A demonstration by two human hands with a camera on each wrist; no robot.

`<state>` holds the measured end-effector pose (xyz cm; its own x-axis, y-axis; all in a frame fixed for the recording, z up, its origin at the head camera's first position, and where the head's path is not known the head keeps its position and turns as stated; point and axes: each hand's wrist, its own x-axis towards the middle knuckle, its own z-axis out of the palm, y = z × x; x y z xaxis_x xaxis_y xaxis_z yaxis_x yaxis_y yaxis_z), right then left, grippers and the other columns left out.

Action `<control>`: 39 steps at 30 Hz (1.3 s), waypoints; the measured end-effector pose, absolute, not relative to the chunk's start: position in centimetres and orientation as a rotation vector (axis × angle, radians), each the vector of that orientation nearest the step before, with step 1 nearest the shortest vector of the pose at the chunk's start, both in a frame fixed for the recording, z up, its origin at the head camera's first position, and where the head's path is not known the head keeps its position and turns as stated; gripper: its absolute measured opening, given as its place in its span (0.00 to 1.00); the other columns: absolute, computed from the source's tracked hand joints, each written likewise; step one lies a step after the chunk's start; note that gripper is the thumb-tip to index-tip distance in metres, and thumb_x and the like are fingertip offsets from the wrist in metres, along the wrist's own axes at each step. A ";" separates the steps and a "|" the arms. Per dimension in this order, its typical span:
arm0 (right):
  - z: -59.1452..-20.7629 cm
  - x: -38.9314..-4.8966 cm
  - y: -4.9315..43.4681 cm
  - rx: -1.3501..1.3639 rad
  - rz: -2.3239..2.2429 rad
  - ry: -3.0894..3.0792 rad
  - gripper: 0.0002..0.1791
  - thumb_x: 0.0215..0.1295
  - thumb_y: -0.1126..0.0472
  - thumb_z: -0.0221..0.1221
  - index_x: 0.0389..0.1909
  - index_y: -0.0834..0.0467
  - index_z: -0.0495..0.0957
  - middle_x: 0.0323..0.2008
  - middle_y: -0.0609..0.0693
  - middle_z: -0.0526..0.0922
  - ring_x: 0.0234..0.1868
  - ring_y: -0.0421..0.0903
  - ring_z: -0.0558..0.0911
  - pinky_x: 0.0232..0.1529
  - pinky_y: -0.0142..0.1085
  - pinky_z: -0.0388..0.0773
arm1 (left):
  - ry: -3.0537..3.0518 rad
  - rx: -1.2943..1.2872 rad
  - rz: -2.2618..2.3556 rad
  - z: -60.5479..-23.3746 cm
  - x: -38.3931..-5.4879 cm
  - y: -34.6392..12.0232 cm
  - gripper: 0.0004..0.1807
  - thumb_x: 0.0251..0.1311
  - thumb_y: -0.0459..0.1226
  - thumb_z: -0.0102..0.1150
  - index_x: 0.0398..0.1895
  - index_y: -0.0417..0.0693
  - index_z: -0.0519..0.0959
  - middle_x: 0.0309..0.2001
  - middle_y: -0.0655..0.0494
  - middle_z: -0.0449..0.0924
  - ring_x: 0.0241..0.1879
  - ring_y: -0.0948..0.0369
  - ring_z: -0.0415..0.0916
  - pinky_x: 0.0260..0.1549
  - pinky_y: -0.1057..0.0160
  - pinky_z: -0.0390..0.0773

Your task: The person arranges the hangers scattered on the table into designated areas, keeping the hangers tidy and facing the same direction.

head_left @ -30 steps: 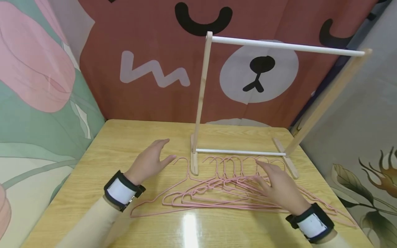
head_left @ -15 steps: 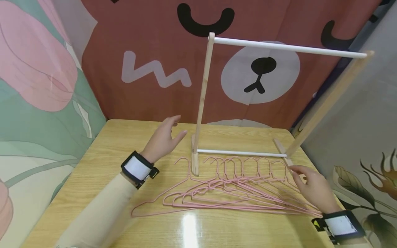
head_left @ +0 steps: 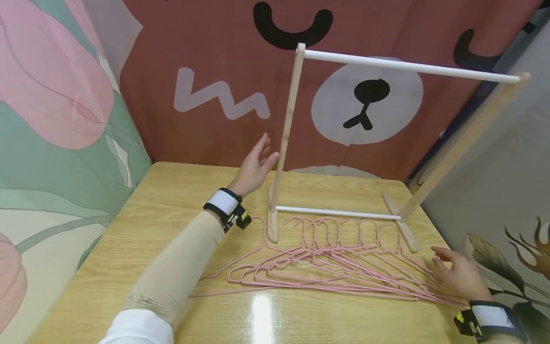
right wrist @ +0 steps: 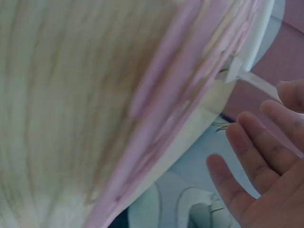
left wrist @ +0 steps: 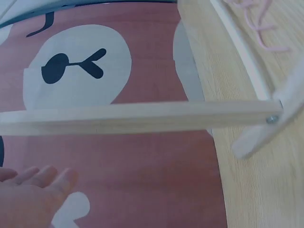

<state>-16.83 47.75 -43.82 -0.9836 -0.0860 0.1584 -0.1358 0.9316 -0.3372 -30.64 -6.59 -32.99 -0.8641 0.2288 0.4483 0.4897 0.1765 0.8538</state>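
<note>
My left hand (head_left: 254, 168) is raised beside the left upright of a wooden rack (head_left: 289, 129), fingers extended and holding nothing. In the left wrist view that post (left wrist: 142, 118) crosses the picture, apart from my fingers (left wrist: 61, 183). My right hand (head_left: 460, 273) hovers at the right end of a row of pink clothes hangers (head_left: 326, 267), its fingers loosely bent and nothing in them. The right wrist view shows the hangers (right wrist: 166, 99) lying beside my spread right fingers (right wrist: 256, 161). The hangers overlap on the table, hooks pointing toward the rack.
The rack has a white top bar (head_left: 408, 67) and a white lower bar (head_left: 335, 212). It stands on the wooden table (head_left: 206, 315) behind the hangers. A brown bear-print cloth (head_left: 206, 134) hangs behind, with patterned fabric at both sides.
My left hand has risen and moved right to the rack's left post. The right hand has moved right and toward me, from over the hangers to their right end.
</note>
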 end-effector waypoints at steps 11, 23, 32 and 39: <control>-46.4 -17.7 49.6 0.251 0.500 -3.107 0.20 0.71 0.75 0.52 0.60 0.83 0.68 0.51 0.80 0.77 0.40 0.59 0.82 0.36 0.49 0.80 | -2.088 -0.678 -1.814 -32.4 -32.7 -3.4 0.30 0.75 0.31 0.54 0.76 0.34 0.60 0.70 0.38 0.69 0.70 0.50 0.68 0.66 0.58 0.71; -46.0 -17.9 48.8 0.228 0.491 -3.124 0.11 0.75 0.69 0.55 0.47 0.71 0.82 0.44 0.69 0.84 0.46 0.68 0.82 0.44 0.62 0.78 | -2.107 -0.596 -1.689 -32.4 -33.1 -3.1 0.21 0.74 0.31 0.55 0.67 0.32 0.72 0.57 0.36 0.81 0.56 0.49 0.79 0.57 0.56 0.79; -45.6 -18.3 48.2 0.169 0.479 -3.163 0.07 0.72 0.67 0.59 0.42 0.66 0.84 0.36 0.56 0.85 0.37 0.50 0.81 0.36 0.48 0.78 | -2.078 -0.587 -1.666 -32.5 -33.4 -3.1 0.21 0.73 0.30 0.55 0.67 0.32 0.73 0.56 0.36 0.81 0.55 0.48 0.80 0.56 0.53 0.79; -45.8 -18.2 48.4 0.134 0.477 -3.159 0.05 0.73 0.67 0.57 0.39 0.65 0.80 0.35 0.55 0.83 0.35 0.47 0.78 0.34 0.44 0.75 | -2.095 -0.577 -1.678 -32.8 -33.5 -3.1 0.22 0.74 0.31 0.55 0.67 0.33 0.73 0.56 0.38 0.82 0.55 0.50 0.80 0.57 0.55 0.79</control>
